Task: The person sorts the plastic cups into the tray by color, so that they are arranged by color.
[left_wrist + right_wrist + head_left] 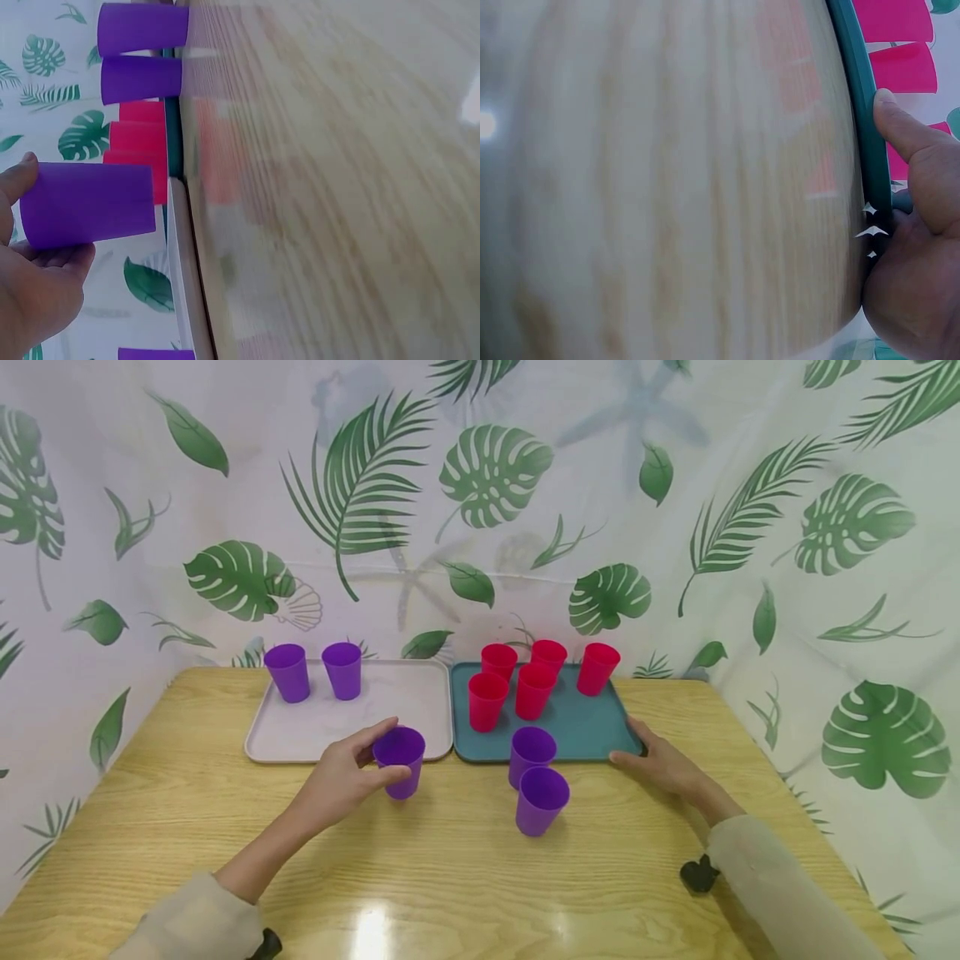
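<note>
From the head camera, the left hand (pixel 341 777) wraps its thumb and fingers around a purple cup (pixel 400 762), which is upright at the front edge of the pale pink tray (pixel 315 731); whether it rests on the table or is just lifted cannot be told. Two more purple cups (pixel 287 672) stand at the back of that tray. The right hand (pixel 663 766) lies at the near right corner of the teal tray (pixel 592 722), fingers fairly straight against its rim. Five red cups (pixel 487 702) stand on the teal tray, and a purple cup on its front edge (pixel 531 754) sits just behind another purple cup on the wooden table (pixel 541 799).

The left wrist camera shows the held purple cup (pixel 90 204) gripped between thumb above and fingers (pixel 56 259) below – the pink tray's rim (pixel 180 270) runs just beside its base. Two purple cups (pixel 142 79) and red cups (pixel 139 139) show farther along.

In the right wrist view, the right hand (pixel 919 225) presses its thumb along the teal tray's edge (pixel 862 97) – the other fingers lie under or behind the rim, mostly hidden. Red cups (pixel 900 45) stand beyond it, and the table (pixel 667 187) is blurred.
</note>
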Motion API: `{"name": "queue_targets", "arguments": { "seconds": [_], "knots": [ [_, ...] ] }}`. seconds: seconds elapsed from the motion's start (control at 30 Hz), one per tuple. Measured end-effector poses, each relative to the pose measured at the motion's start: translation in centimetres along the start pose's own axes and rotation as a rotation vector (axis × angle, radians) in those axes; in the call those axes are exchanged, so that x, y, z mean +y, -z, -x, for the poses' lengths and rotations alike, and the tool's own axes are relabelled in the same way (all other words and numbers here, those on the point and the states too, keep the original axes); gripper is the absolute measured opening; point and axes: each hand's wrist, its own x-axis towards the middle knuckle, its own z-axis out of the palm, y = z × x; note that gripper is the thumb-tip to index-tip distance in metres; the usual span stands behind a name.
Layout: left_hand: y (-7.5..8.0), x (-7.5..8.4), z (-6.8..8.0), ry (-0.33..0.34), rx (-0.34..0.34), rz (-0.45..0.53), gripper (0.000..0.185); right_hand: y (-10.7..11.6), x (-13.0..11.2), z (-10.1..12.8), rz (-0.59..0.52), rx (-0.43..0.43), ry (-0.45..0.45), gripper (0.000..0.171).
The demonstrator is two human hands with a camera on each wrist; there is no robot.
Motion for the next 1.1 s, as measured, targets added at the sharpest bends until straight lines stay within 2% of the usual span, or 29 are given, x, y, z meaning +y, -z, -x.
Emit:
{"name": "queue_targets", "arguments": {
  "seconds": [0.3,0.53,0.8,1.1],
  "knots": [
    [2.9,-0.6,-0.1,0.015,0.081,-0.058,0.079,0.0,0.3,-0.1,0.018,0.005,0.009,0.099],
    [5.2,-1.1,-0.4,0.071,0.141,-0.090,0.079,0.0,0.3,-0.1,0.000,0.005,0.007,0.099],
    [7.5,-1.7,-1.3,0.123,0.235,-0.198,0.083,0.0,0.3,-0.1,0.002,0.008,0.012,0.099],
    [8.6,-2.3,-2.5,0.178,0.359,-0.245,0.084,0.0,0.4,-0.1,-0.007,0.013,0.017,0.098]
  ]
}}
